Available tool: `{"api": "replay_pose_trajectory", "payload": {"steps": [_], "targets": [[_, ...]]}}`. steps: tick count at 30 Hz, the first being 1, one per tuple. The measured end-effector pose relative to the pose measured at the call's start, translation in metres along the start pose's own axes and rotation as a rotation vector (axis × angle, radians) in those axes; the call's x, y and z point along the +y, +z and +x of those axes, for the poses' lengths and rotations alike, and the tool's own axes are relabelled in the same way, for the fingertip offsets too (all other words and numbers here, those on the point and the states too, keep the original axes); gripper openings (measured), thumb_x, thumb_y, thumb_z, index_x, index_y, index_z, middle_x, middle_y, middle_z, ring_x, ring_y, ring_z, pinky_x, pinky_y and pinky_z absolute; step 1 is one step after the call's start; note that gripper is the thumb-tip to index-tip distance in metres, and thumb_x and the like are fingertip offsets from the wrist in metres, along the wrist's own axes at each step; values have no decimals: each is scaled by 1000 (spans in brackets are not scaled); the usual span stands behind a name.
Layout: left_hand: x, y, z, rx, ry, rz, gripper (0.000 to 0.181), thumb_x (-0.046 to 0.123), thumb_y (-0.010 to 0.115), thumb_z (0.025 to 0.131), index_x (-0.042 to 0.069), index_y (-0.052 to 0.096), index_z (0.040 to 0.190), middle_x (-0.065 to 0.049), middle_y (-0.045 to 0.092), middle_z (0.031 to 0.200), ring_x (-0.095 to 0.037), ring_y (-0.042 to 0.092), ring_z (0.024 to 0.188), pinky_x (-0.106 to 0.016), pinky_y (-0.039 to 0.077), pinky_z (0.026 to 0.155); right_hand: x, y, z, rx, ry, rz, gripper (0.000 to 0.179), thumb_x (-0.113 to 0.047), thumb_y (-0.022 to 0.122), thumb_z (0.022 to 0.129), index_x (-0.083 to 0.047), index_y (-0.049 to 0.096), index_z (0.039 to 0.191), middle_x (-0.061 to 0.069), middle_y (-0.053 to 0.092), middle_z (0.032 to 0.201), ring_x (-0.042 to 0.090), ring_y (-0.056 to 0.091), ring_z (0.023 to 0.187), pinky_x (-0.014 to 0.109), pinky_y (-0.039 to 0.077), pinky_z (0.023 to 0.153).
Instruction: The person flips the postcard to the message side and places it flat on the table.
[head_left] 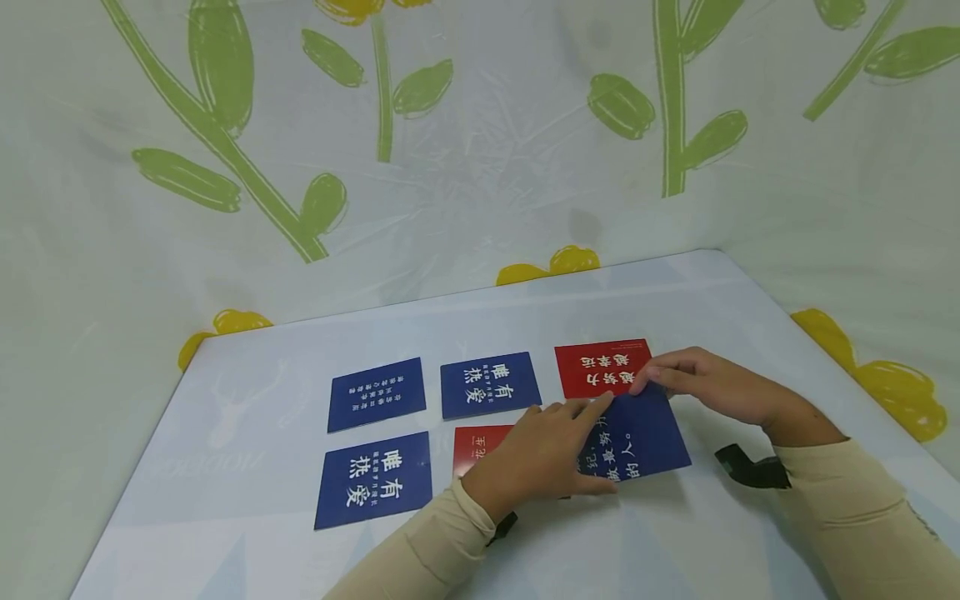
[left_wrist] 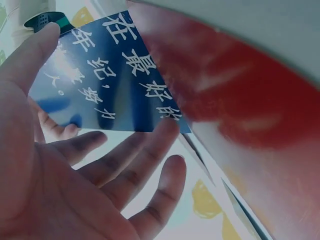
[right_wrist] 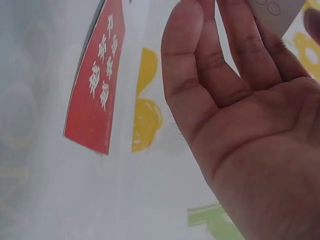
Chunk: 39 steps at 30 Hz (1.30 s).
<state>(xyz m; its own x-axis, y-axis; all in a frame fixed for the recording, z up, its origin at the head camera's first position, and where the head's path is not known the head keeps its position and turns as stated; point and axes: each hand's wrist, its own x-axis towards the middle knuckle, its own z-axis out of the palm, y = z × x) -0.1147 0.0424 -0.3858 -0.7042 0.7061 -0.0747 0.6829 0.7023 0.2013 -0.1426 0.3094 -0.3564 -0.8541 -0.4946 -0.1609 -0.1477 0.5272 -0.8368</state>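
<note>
A blue card (head_left: 645,437) with white characters is raised at a tilt above the table. My right hand (head_left: 712,385) pinches it at its far edge; the pale back of the card (right_wrist: 276,14) shows behind the fingers in the right wrist view. My left hand (head_left: 536,446) reaches over from the left, fingers extended, fingertips at the card's edge and thumb held apart. Just beyond the raised card lies a red card (head_left: 596,367) with white characters. Another red card (head_left: 474,442) is partly hidden by the left hand.
To the left, three blue cards lie flat: a far-left card (head_left: 377,395), a far-middle card (head_left: 491,384) and a near-left card (head_left: 373,481). The white table (head_left: 247,500) meets a hanging sheet (head_left: 480,208) printed with leaves and yellow flowers at its back edge.
</note>
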Motion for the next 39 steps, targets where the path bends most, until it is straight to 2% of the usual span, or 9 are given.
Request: {"api": "replay_pose_trajectory", "payload": {"steps": [4,8,10,17,20,23,27,32,39], "targets": [[-1,-1,1,4,14,-17,104,71,69,78,31,18,160,1,51,150,-19,56,132,-44,49,106,-3,2,1,-7,-21,-5,42,-31,31,110,-15,70,115,11,68,125,8,64,113,34,50,98],[-3,-1,1,20,31,-45,106,71,69,78,31,15,161,0,52,147,-19,59,129,-41,50,105,-4,4,1,-27,-35,62,51,-36,23,111,-11,65,124,14,63,132,12,65,113,21,50,97],[-3,-1,1,27,38,-69,107,70,69,78,31,13,161,-1,53,146,-19,59,127,-40,50,105,-4,5,2,-40,-55,108,53,-35,21,111,-8,63,127,14,61,134,15,64,115,20,49,98],[-6,2,1,24,43,-164,110,68,71,78,36,6,161,-1,52,146,-19,59,127,-39,49,107,-3,7,2,-24,-88,169,40,-18,30,109,-10,65,125,10,62,134,7,59,120,22,49,98],[-6,1,1,10,43,-218,110,66,72,78,38,4,160,0,52,146,-18,60,125,-36,52,103,-4,8,2,-2,-83,180,39,-15,31,107,-11,67,123,12,61,135,6,57,122,25,49,99],[-6,0,1,-13,40,-269,109,64,72,80,40,2,160,1,50,147,-17,59,126,-33,55,98,-2,9,3,16,-92,157,32,-14,39,106,-10,66,123,12,62,133,4,57,121,28,50,98],[-6,-2,0,-45,39,-333,109,62,73,81,42,-2,159,4,44,154,-16,54,133,-31,56,96,1,10,4,27,-155,137,24,-10,55,101,-2,63,123,8,65,126,8,62,115,28,54,94],[-5,-6,-1,-71,46,-400,107,59,72,83,42,-2,158,7,38,158,-15,50,138,-31,55,98,2,11,5,37,-215,142,24,-4,57,99,4,59,121,2,68,117,14,66,106,28,57,89],[-4,-10,-1,-54,94,-473,99,50,73,87,38,6,160,12,44,154,-8,51,135,-25,52,100,-2,14,4,109,-172,90,21,-8,61,98,-5,62,119,5,67,115,14,64,105,29,58,86]]}}
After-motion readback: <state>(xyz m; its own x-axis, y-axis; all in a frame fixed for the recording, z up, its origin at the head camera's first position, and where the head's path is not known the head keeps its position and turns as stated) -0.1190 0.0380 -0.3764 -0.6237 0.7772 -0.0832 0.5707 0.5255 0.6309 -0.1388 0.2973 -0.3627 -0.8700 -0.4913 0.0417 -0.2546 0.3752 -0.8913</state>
